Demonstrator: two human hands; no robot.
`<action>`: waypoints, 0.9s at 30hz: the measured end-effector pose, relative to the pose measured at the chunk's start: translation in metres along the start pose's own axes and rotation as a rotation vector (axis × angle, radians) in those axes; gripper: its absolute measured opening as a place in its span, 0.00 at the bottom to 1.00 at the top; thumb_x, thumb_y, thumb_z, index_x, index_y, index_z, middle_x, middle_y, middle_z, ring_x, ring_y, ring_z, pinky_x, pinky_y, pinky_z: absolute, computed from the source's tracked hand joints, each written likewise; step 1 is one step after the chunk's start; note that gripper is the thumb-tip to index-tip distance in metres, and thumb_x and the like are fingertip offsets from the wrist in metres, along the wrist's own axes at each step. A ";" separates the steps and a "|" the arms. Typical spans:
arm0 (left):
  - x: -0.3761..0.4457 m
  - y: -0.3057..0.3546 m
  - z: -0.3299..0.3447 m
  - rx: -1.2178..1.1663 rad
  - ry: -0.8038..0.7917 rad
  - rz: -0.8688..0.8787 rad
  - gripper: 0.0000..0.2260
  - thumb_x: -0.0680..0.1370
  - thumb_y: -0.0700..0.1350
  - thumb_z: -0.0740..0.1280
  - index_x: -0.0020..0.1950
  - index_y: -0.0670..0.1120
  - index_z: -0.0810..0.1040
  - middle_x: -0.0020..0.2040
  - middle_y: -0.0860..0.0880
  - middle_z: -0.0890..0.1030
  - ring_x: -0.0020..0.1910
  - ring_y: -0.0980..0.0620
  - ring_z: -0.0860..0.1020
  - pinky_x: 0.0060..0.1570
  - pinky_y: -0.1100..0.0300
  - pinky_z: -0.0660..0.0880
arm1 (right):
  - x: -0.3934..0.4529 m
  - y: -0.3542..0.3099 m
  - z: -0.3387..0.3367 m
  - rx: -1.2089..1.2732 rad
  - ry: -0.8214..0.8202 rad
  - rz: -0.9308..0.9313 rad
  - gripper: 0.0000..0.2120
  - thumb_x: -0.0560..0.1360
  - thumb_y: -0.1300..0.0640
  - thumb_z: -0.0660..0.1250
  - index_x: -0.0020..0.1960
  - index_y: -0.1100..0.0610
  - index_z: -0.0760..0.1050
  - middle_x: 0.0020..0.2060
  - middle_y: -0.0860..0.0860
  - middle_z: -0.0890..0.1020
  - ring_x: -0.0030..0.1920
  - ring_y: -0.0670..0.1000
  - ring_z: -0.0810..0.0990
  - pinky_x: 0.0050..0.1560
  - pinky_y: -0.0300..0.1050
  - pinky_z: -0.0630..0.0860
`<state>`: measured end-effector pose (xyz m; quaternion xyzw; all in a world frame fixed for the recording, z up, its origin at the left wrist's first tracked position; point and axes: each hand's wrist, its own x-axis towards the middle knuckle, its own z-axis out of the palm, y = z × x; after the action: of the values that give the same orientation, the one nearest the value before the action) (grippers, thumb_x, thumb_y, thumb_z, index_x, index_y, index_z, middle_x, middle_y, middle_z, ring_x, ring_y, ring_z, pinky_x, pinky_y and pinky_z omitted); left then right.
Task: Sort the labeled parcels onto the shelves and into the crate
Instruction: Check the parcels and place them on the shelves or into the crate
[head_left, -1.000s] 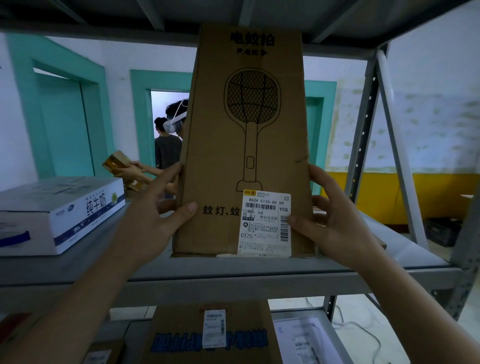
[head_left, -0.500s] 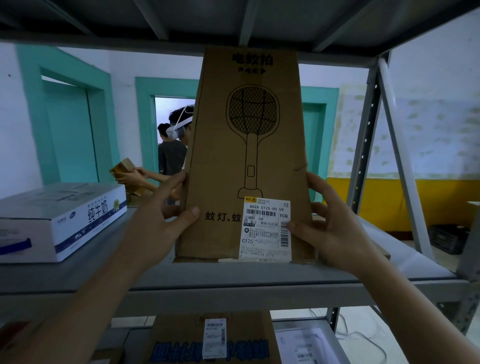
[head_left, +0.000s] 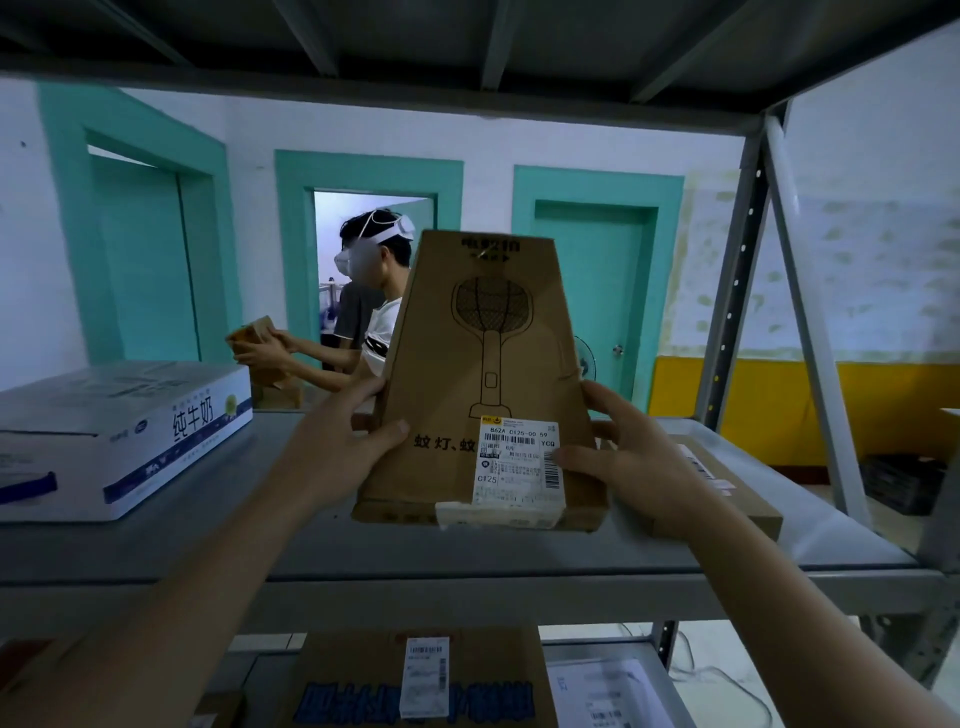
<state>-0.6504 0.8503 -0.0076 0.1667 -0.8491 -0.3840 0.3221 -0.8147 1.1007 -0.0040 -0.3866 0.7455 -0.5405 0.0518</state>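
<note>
Box (head_left: 483, 384) tilted back, bottom edge on shelf (head_left: 311, 551). Left hand (head_left: 337, 447) and right hand (head_left: 628, 457) clamp its sides, thumbs on front. Risks: loose grip topples it backward; sliding right knocks flat parcel (head_left: 727, 483).

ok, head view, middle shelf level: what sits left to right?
White milk carton box → left hand → tall brown swatter box held in both hands → right hand → flat brown parcel lying at the shelf's right end.

The swatter box (head_left: 483, 384) leans on the shelf (head_left: 467, 556), milk carton (head_left: 114, 436) left.
</note>
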 end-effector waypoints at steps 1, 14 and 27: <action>0.004 -0.005 0.000 0.039 -0.004 -0.001 0.25 0.78 0.54 0.69 0.75 0.60 0.68 0.72 0.54 0.70 0.67 0.51 0.72 0.65 0.45 0.72 | 0.003 0.002 0.002 0.003 -0.009 0.017 0.34 0.71 0.56 0.78 0.72 0.43 0.67 0.58 0.45 0.81 0.57 0.47 0.82 0.53 0.50 0.84; 0.019 -0.040 0.019 0.163 -0.218 -0.141 0.09 0.80 0.49 0.67 0.60 0.51 0.79 0.53 0.52 0.82 0.49 0.56 0.79 0.42 0.62 0.71 | 0.025 0.024 0.029 -0.066 -0.201 0.201 0.15 0.73 0.58 0.75 0.57 0.53 0.76 0.50 0.49 0.84 0.42 0.43 0.86 0.37 0.33 0.79; 0.034 -0.065 0.025 0.312 -0.309 -0.183 0.09 0.79 0.53 0.68 0.52 0.48 0.81 0.47 0.50 0.83 0.45 0.54 0.81 0.46 0.57 0.76 | 0.038 0.033 0.039 -0.195 -0.286 0.326 0.13 0.74 0.55 0.75 0.57 0.55 0.78 0.49 0.49 0.86 0.46 0.46 0.86 0.47 0.40 0.82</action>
<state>-0.6896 0.8033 -0.0553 0.2301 -0.9187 -0.2968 0.1225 -0.8391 1.0504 -0.0345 -0.3368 0.8318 -0.3903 0.2060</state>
